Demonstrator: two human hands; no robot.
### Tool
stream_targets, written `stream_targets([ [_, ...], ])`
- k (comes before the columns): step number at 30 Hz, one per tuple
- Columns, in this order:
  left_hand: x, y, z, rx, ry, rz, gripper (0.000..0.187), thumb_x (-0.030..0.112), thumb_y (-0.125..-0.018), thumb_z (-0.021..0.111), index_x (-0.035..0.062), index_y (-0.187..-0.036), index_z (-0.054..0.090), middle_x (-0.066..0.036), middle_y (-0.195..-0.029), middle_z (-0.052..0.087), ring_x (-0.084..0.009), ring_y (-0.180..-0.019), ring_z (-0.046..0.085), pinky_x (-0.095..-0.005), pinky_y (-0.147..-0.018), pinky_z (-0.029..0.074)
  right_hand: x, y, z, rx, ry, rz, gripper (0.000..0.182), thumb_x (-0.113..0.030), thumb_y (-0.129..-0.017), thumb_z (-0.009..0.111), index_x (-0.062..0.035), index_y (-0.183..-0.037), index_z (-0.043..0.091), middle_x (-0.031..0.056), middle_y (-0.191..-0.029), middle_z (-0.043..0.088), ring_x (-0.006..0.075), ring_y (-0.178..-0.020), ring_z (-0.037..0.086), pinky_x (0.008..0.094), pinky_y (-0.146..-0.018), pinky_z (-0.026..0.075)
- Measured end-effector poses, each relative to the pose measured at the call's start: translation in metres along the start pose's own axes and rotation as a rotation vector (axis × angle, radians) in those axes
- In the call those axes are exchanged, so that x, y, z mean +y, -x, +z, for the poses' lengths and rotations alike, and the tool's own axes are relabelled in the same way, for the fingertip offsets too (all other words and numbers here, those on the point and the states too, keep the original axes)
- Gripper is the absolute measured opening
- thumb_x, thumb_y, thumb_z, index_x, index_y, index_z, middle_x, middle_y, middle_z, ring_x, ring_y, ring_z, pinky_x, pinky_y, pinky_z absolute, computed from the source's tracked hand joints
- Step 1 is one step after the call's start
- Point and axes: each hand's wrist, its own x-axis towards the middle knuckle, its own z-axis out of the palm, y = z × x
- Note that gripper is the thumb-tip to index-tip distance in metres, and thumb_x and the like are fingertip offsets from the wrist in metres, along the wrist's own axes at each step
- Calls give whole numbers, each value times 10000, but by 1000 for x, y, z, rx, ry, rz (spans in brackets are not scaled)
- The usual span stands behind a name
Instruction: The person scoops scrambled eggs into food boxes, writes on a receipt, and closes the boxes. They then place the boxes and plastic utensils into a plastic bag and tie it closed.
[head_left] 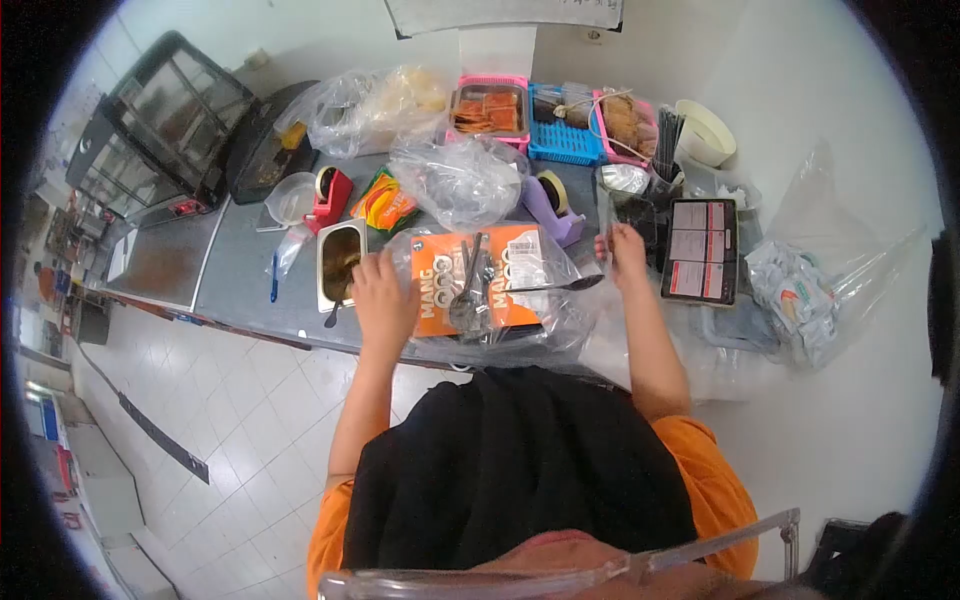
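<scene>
My left hand (384,302) is over the right rim of a steel food pan (328,285) holding a dark brown-gold sauce, its fingers apart. A spoon handle (334,316) sticks out over the pan's near edge. Beside that hand lies an orange printed box (432,318) under clear plastic, with dark utensils (468,285) on top. My right hand (627,252) is raised right of the box, fingers closed around something thin and clear that I cannot make out. A dark spoon (582,283) lies just left of my right wrist.
A red tape dispenser (330,203), a purple one (553,215) and plastic bags (465,180) crowd the counter. Pink and blue baskets (567,142) line the back. At right are a tablet (700,250) and a crumpled bag (795,300). A glass display case (165,125) stands left.
</scene>
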Motion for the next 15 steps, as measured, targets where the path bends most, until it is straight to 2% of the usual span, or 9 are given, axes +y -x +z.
stream_targets([
  [2,35,10,-4,190,99,324,653,233,-667,750,5,-1203,456,-186,-1177,476,-373,-1061,466,-421,-913,396,-3,12,23,4,-214,88,191,-186,-962,453,-8,-994,515,121,-785,604,193,-581,587,318,-511,493],
  [4,76,16,-7,62,288,588,652,179,-677,729,25,-1238,433,-179,-1219,463,-364,-1090,454,-407,-933,384,-6,31,48,-58,-229,103,193,-198,-964,451,-21,-996,522,107,-778,602,180,-582,582,303,-511,492],
  [8,100,13,38,28,484,601,561,102,-671,692,47,-1198,509,-137,-1173,524,-315,-1076,487,-396,-916,397,-27,74,87,-230,-352,79,185,-195,-972,433,-39,-1006,526,81,-756,590,161,-566,571,280,-483,483],
  [9,97,10,40,-30,478,700,488,86,-667,670,56,-1141,560,-91,-1135,559,-275,-1051,511,-388,-898,406,-34,78,84,-228,-354,73,185,-195,-972,433,-39,-1006,526,81,-756,590,161,-566,571,280,-483,483],
  [10,94,8,40,-93,472,797,423,71,-663,647,66,-1084,611,-45,-1097,594,-236,-1026,536,-380,-880,416,-41,83,79,-175,-333,-38,179,-188,-975,424,-42,-1005,524,76,-742,580,160,-558,567,278,-462,472],
  [11,91,6,40,-95,475,801,423,71,-663,647,66,-1084,611,-45,-1097,594,-236,-1026,536,-380,-880,416,-48,86,73,-121,-309,-147,174,-180,-978,415,-46,-1004,522,71,-728,569,158,-550,564,275,-441,460],
  [12,87,5,38,45,503,820,385,59,-656,629,75,-1041,636,-26,-1040,609,-221,-979,555,-366,-848,429,-59,86,64,-40,-370,-262,161,-161,-980,409,-48,-1007,521,56,-721,549,147,-555,559,269,-415,433],
  [13,84,3,36,186,529,834,354,46,-649,611,84,-997,660,-7,-983,625,-206,-931,573,-351,-817,442,-61,79,54,-39,-368,-262,161,-161,-980,409,-48,-1007,521,56,-721,549,147,-555,559,269,-415,433],
  [15,78,-9,30,210,495,911,378,75,-658,603,86,-1033,649,-22,-979,620,-213,-910,579,-340,-786,454,-56,62,36,86,-210,-399,150,-151,-977,421,-43,-1012,520,37,-726,530,127,-568,548,253,-424,422],
])
